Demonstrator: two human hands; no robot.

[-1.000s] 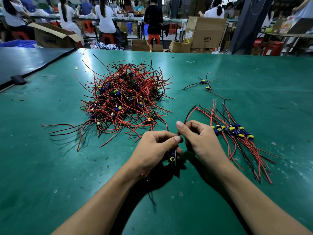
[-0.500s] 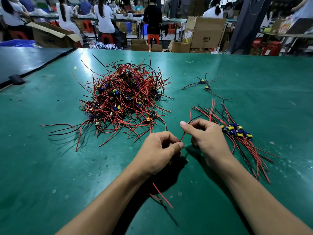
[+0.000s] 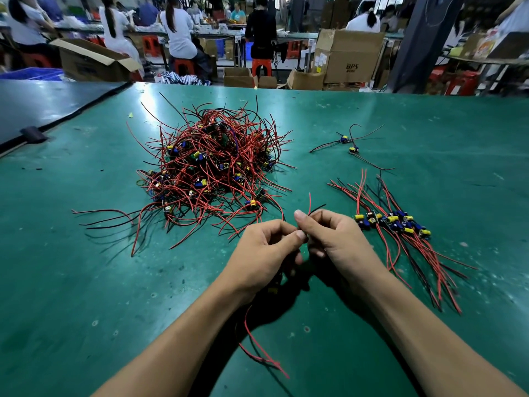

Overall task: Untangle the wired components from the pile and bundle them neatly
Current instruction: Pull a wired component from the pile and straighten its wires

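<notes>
**A:** Are you making out any writing?

**B:** Only on the big cardboard box (image 3: 352, 53) beyond the far edge of the desk (image 3: 86, 282). Dark letters are showing on its front. They are reading like "BPS", though the first letter is too soft to be sure of.

**A:** And how is the work looking?

**B:** The pile (image 3: 211, 167) is sitting on the green desk, left of centre. It is a dome of thin red and black leads crossing over one another. Small blue and yellow parts are peeking through it, and a few leads are straggling flat toward the near left.

**A:** Is anything lying sorted?

**B:** To the right, a sorted batch (image 3: 395, 224) is lying with its blue and yellow parts lined up side by side. Its leads are fanning out toward both the far and near sides. Further back, two loose components (image 3: 347, 143) are lying close together, well apart from the pile.

**A:** What are the hands doing?

**B:** They are meeting just in front of the pile, between it and the batch. The left hand (image 3: 266, 250) is curling its grip, thumb against forefinger, pinching the held leads (image 3: 309, 203). The right hand (image 3: 335, 239) is pinching them too, with red and black tips poking up above its fingers. More red and black lead is trailing out under the left wrist toward the near edge.
</notes>
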